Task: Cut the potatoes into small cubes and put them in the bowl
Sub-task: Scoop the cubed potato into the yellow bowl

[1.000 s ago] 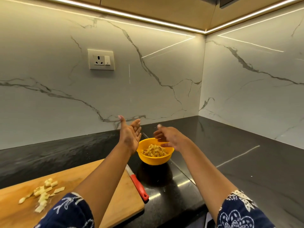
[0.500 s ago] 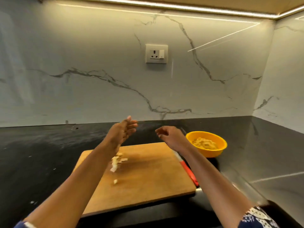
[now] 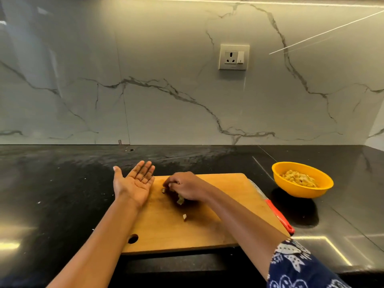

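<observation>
**Gathering the Cut Cubes off the Board**

The step in hand looked like the transfer, not the cutting. The right hand (image 3: 185, 187) lay knuckles-up on the wooden cutting board (image 3: 166, 231), its fingers curled down around a small cluster of potato cubes (image 3: 180, 200). How many it actually held could not be told. The left hand (image 3: 135, 183) waited just beside it at the board's left edge, palm up, with its fingers straight and close together and nothing in it. It looked ready to act as a scoop.

A lone cube (image 3: 184, 217) sat apart, nearer the person. The yellow bowl (image 3: 301, 191) stood on the black countertop (image 3: 62, 194) well to the right of the board and already held a heap of cubes. The red-handled knife (image 3: 279, 217) lay untouched along the board's right edge.

The next move probably called for sweeping the cluster into the open palm, collecting the stray cube, then carrying the load across the knife to the bowl without spilling.
</observation>
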`<move>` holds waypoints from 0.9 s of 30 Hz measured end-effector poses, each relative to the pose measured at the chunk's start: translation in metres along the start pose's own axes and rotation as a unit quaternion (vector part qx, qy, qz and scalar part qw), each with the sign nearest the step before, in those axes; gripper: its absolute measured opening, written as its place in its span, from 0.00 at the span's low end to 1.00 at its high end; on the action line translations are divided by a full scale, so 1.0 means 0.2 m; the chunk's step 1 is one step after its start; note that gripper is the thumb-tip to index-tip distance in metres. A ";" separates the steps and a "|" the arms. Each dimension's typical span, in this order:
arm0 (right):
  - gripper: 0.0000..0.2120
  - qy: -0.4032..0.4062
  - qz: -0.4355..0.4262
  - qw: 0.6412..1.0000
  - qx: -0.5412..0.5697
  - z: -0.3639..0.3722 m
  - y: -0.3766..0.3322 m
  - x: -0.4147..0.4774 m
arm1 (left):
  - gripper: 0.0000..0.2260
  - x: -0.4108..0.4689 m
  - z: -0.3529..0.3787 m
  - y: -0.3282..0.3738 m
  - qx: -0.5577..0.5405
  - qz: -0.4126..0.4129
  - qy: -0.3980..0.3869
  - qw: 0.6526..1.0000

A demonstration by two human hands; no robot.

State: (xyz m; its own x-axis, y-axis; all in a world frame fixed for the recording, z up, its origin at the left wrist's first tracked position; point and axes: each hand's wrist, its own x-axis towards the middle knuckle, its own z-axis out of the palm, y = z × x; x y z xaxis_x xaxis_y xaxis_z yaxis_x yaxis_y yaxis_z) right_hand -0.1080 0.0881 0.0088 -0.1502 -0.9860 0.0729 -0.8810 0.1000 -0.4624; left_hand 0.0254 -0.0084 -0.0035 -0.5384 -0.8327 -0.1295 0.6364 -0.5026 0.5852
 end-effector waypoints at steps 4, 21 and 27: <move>0.14 0.007 -0.040 0.999 -0.031 -0.03 0.02 -0.03 | 0.36 0.00 0.01 0.00 -0.031 -0.018 -0.009 0.999; 0.18 -0.023 -0.039 0.984 -0.173 -0.06 0.01 -0.22 | 0.33 -0.11 0.12 -0.12 -0.099 -0.039 0.030 0.994; 0.11 0.080 -0.005 0.980 -0.181 -0.03 -0.06 -0.20 | 0.34 -0.13 0.19 -0.20 -0.109 -0.049 0.035 0.992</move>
State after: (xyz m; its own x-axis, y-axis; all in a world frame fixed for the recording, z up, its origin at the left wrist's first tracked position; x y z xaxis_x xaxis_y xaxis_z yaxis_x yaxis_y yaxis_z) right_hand -0.0946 0.1282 0.0167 -0.1832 -0.9564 0.2275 -0.9801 0.1596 -0.1183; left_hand -0.0069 0.0421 0.0067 -0.5691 -0.7871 -0.2380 0.6906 -0.6146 0.3813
